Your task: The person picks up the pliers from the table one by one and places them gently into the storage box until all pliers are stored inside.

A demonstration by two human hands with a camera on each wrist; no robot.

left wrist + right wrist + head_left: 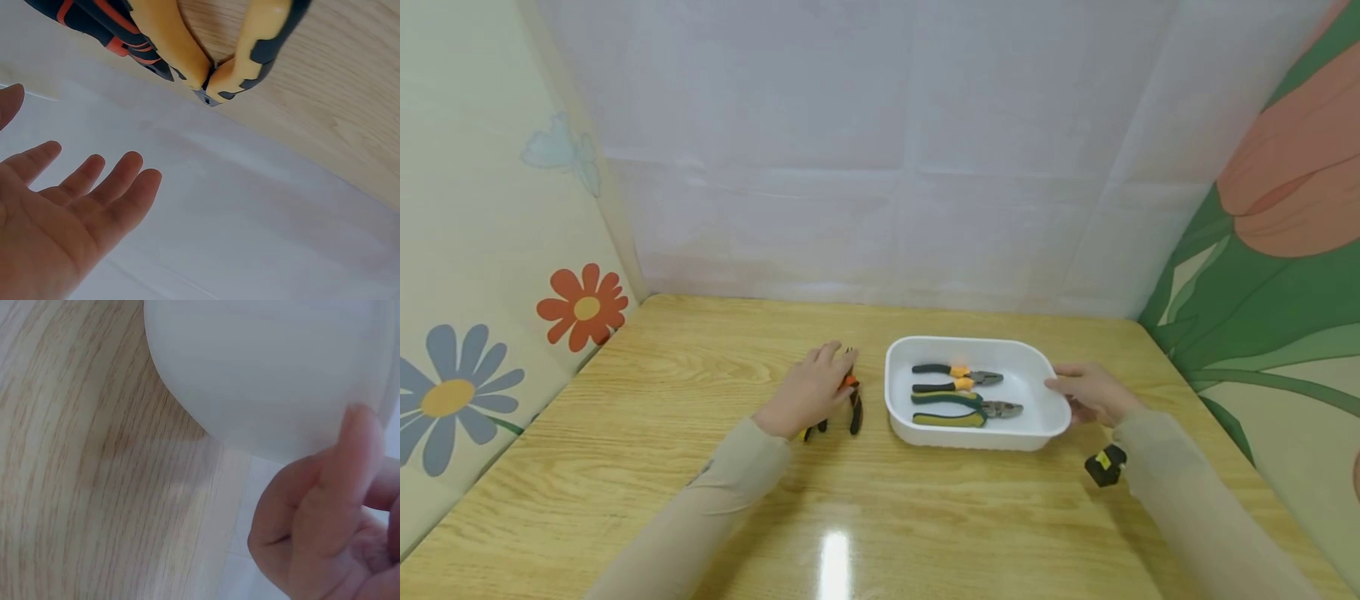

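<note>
A white plastic tray (970,437) stands in front of me. My right hand (1093,393) holds its right end, thumb over the rim and fingers curled outside; the right wrist view shows the thumb (359,450) against the tray wall. Inside lie pliers with black and orange handles (946,387) and larger combination pliers with green handles (951,420), jaws pointing right. Left of the tray, my left hand (808,387) hovers by pliers with red and black handles (855,412) and pliers with yellow and black handles (169,31). Its fingers are spread, loosely bent and hold nothing.
A wood-grain table (880,517) carries everything. White sheeting (880,208) hangs behind it, and flower-patterned panels (460,250) flank both sides. By the right wrist is a small black block with a yellow mark (1105,465).
</note>
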